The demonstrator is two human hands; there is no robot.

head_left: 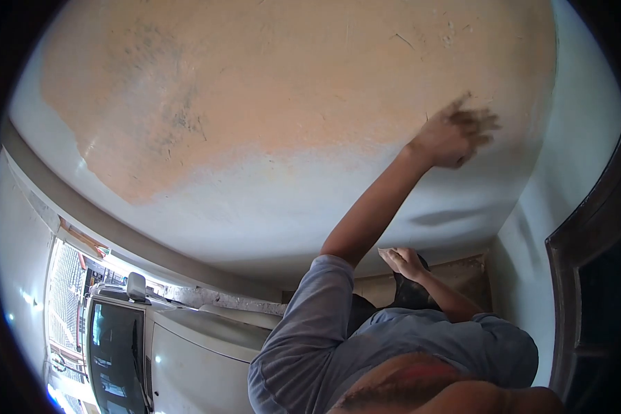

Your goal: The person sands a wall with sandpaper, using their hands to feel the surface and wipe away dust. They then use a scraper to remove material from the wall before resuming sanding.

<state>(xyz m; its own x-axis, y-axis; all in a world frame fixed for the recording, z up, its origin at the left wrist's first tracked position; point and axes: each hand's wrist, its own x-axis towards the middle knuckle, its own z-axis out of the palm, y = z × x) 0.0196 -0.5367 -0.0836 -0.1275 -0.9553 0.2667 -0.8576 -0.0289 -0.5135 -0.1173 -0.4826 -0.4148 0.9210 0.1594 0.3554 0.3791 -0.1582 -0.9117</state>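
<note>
My left hand is raised against a wall, on the lower right edge of a large orange patch of bare surface. The hand is blurred and dark at the fingertips; whether something lies under the fingers cannot be told. My left arm runs up to it from a grey sleeve. My right hand is low, near my chest, with its fingers closed on a small pale piece. A dark object sits just below that hand.
Pale blue-white paint surrounds the orange patch. The wall meets a side wall at the right, beside a dark wooden door frame. A brown strip runs along the wall's foot. A white car shows through an opening at lower left.
</note>
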